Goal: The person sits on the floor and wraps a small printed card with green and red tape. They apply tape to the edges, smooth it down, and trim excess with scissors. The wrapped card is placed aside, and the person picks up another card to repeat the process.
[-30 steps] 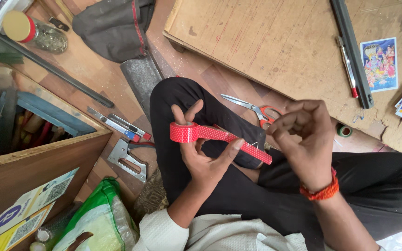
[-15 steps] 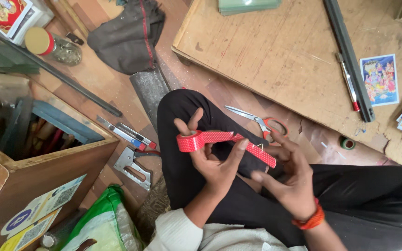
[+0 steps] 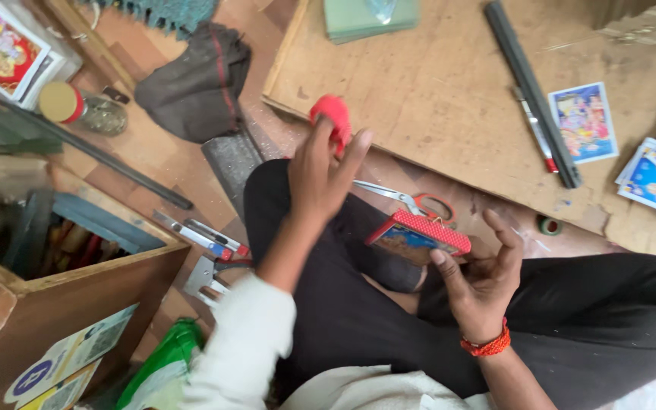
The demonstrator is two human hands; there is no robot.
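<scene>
A small rectangular picture with a red dotted border (image 3: 417,237) rests tilted on the fingertips of the right hand (image 3: 480,279), above the person's lap in black trousers (image 3: 571,319). That hand is palm-up, its fingers curled loosely, thumb and forefinger tips touching the picture's lower edge. A red thread bracelet (image 3: 486,346) circles its wrist. The left hand (image 3: 322,176) is raised higher, blurred, fingers closed round a roll of red tape (image 3: 332,118). Just behind the picture lie steel scissors with red handles (image 3: 408,200) on the floor. Beyond them spreads a worn plywood board (image 3: 434,99) carrying a long dark bar (image 3: 531,91), a red-tipped pen (image 3: 534,130) and printed cards (image 3: 582,121). To the left stands an open wooden box (image 3: 62,304), with small cutters (image 3: 199,235) lying beside it.
</scene>
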